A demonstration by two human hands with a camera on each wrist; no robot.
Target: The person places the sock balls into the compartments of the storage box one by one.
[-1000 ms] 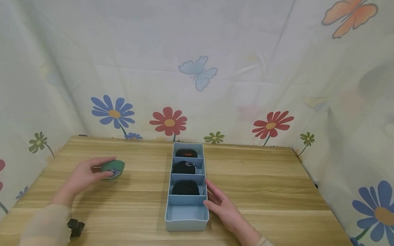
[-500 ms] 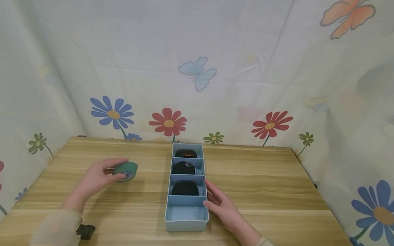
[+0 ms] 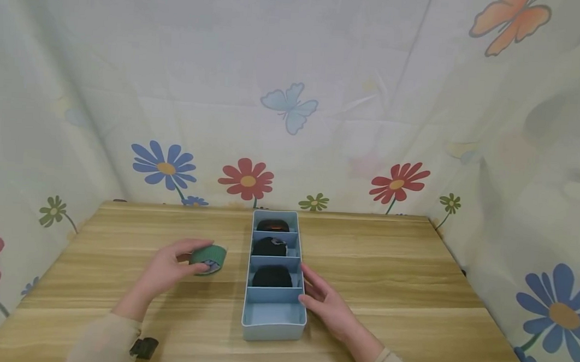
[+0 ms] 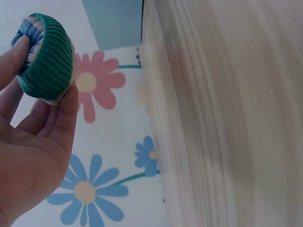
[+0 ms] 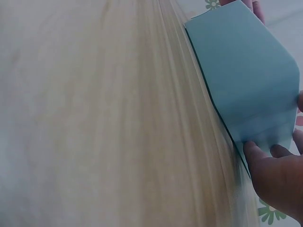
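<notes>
change: the left hand (image 3: 169, 265) has carried the rolled green sock (image 3: 208, 257) rightward across the wooden table (image 3: 413, 275) over the last second; it was well left of the blue divided tray (image 3: 273, 331), now it is just beside the tray's left wall, level with the third compartment from the far end.
meaning: judged from the path, the roll is being brought to the tray; the near compartment (image 3: 274, 313) is the only one without a bundle, so it looks the likely slot. Not yet over the tray.
left hand state: fingers and thumb curled round the green roll, held clear of the tabletop; the left wrist view (image 4: 33, 156) shows the ribbed green cuff (image 4: 45, 59) pinched between thumb and fingertips, with blue and pale stripes at its end.
right hand state: the right hand (image 3: 330, 303) lies flat, fingers straight, pressed against the tray's right wall near its near end; the right wrist view shows fingertips (image 5: 253, 153) touching the blue wall (image 5: 246, 80). Unmoved across the second.
count, tray compartments: four, in a line from far to near.
count, dark bundles in tray: three, one each in the far three compartments (image 3: 273, 225) (image 3: 269, 246) (image 3: 272, 277).
count, green rolls: one, in hand.
count, hands: two.
count, small black object at near left edge: one (image 3: 144, 347), by the left sleeve; cannot tell what it is.
</notes>
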